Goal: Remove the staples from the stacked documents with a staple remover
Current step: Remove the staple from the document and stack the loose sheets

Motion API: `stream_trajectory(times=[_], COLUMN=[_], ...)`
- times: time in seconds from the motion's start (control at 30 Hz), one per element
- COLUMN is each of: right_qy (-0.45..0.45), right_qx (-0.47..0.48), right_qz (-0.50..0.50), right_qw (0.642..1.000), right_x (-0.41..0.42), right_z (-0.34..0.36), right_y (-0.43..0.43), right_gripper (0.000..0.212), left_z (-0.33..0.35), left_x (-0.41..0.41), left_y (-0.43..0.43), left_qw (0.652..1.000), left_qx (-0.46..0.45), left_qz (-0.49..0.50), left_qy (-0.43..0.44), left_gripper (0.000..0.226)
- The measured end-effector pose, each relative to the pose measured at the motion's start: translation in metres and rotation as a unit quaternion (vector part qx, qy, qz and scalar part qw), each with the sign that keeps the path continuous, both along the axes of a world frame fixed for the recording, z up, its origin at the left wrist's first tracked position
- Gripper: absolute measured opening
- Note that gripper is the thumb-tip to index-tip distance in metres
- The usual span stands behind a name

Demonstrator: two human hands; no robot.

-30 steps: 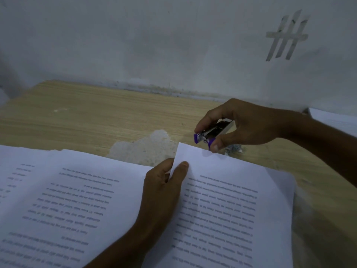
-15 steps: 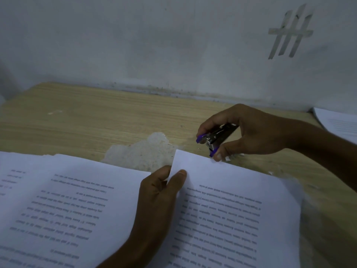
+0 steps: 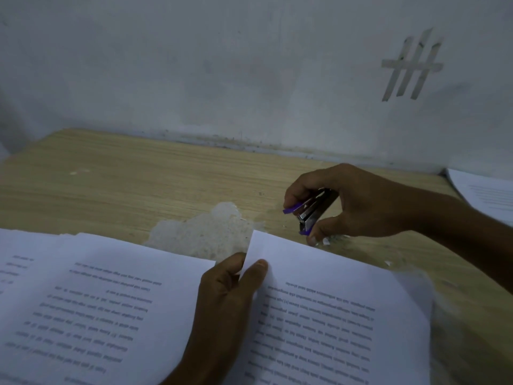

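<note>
I see a glossy metal staple remover (image 3: 310, 213) with purple plastic tips, matt white paper documents (image 3: 333, 287), and a wood-grain desk (image 3: 138, 176), its worn patch (image 3: 205, 234) rough.

The left forearm rises from the lower edge, slanting up toward the middle. The left grip (image 3: 226, 298) shows its back and pinches a sheet (image 3: 333, 290) at its edge, thumb (image 3: 254, 273) on top, fingers curled beneath. The right forearm reaches in from the right edge. The right grip (image 3: 352, 207), knuckles up, curls round a remover (image 3: 312, 211), forefinger above, thumb below.
</note>
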State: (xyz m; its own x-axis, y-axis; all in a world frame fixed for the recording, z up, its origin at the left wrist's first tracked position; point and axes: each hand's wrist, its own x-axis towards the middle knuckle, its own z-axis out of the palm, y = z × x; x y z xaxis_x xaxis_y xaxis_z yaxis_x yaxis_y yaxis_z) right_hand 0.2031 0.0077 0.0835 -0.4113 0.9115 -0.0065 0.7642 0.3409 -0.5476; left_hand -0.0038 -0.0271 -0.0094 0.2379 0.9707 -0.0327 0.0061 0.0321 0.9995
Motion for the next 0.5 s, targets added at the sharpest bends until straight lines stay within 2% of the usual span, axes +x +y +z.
stream_trajectory(times=[0.23,0.33,0.5], right_qy=[-0.022,-0.075,-0.150], right_qx=[0.005,0.044,0.097], right_qz=[-0.002,0.003,0.026], right_qw=[1.000,0.996,0.984], right_x=[0.0016,0.0046,0.0074], right_z=[0.0008,-0.0002,-0.0088], right_y=[0.0004,0.0025,0.0053], right_gripper=[0.048,0.052,0.029], left_z=[-0.0026,-0.0012,0.0015], left_x=[-0.0008,-0.0012,-0.0025], left_y=[0.0012,0.0006,-0.0028], left_qw=[1.000,1.000,1.000], left_qx=[0.003,0.012,0.019], left_qz=[-0.005,-0.009,-0.021], left_qy=[0.014,0.008,0.004], left_gripper=[0.016,0.020,0.029])
